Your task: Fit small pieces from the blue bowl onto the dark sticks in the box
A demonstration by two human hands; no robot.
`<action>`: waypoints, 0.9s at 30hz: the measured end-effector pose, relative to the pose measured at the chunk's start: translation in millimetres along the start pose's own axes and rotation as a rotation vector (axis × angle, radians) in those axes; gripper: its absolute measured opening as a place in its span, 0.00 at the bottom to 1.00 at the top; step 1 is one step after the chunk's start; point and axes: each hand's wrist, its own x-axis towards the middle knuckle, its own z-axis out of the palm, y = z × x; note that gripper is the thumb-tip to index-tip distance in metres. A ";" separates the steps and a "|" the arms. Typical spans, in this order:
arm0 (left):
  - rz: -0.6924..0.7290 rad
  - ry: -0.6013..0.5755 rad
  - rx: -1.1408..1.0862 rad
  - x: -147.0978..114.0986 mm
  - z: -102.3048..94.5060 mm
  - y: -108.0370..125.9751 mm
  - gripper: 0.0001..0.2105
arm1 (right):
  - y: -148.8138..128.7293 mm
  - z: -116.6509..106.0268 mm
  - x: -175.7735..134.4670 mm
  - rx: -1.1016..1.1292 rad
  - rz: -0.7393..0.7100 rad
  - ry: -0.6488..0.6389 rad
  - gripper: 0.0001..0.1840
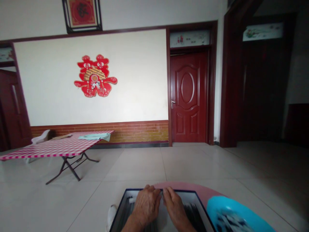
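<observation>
Just below both curled hands — an open box — grip unclear.

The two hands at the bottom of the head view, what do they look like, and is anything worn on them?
Both the left hand and the right hand are bare: no gloves, watch or bracelet show. No sleeve covers the visible wrists. Finer details are too small to tell.

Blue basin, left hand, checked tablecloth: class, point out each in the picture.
Blue basin point(234, 205): head view, inner wall.
Left hand point(147, 203): head view, back of hand.
Checked tablecloth point(60, 146): head view, top surface.
</observation>
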 end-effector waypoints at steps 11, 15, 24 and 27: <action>0.016 0.006 0.009 -1.0 -0.1 0.1 0.11 | 3.0 -0.8 0.7 -0.094 -0.012 -0.044 0.21; 0.019 0.011 0.010 -1.7 0.8 -0.5 0.11 | 2.5 -0.4 0.5 -0.047 -0.046 -0.042 0.18; 0.008 0.006 0.000 -2.3 1.1 -0.3 0.12 | 0.3 -1.7 0.9 -0.080 -0.005 -0.027 0.21; 0.002 -0.003 -0.006 -2.4 -1.0 0.6 0.12 | 0.0 -1.3 0.6 -0.023 -0.009 -0.017 0.20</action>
